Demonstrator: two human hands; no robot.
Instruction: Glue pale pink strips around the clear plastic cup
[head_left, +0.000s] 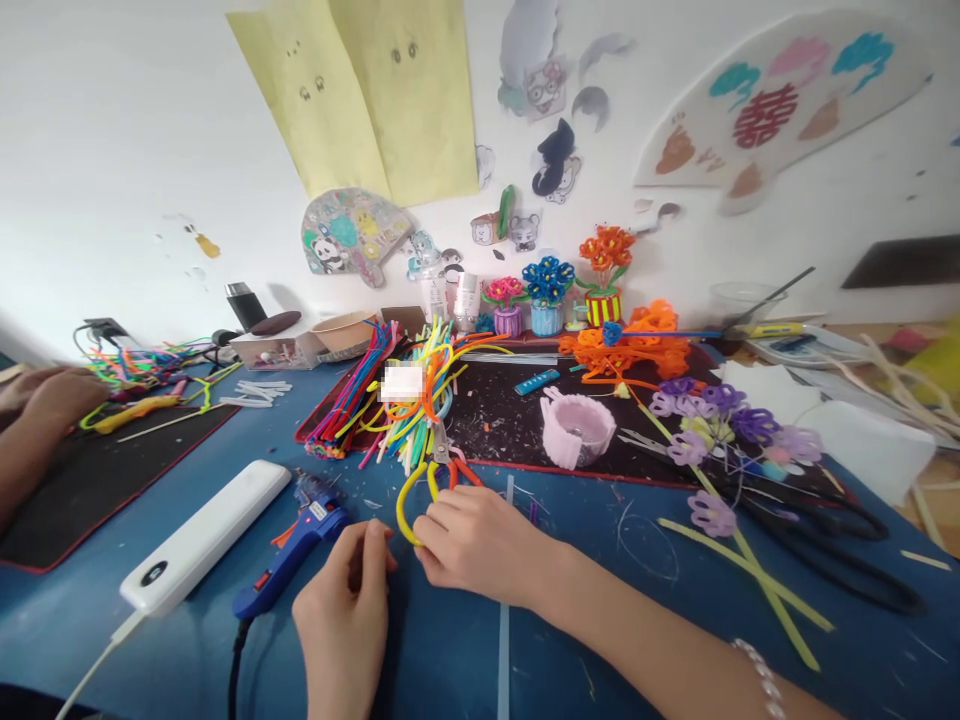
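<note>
My right hand [480, 545] is closed near the middle of the desk. Its fingers press on the yellow-handled pliers [409, 500], whose metal head points away toward a bundle of colourful pipe cleaners [420, 425]. Orange-red handles [463, 472] show just beyond my knuckles; whether they belong to a second tool I cannot tell. My left hand [349, 590] rests on the blue desk with fingers curled in. A bit of red shows at its fingertips, too small to name. Beside it lies a blue hot glue gun [296, 550].
At left are a white power bank [206, 535] with a cable and another person's hand [60, 405]. A pink pipe-cleaner pot [576, 430] stands on the dark mat. Purple pipe-cleaner flowers [705, 425] and black-handled scissors [810, 545] lie right. Finished flower pots [546, 300] line the wall.
</note>
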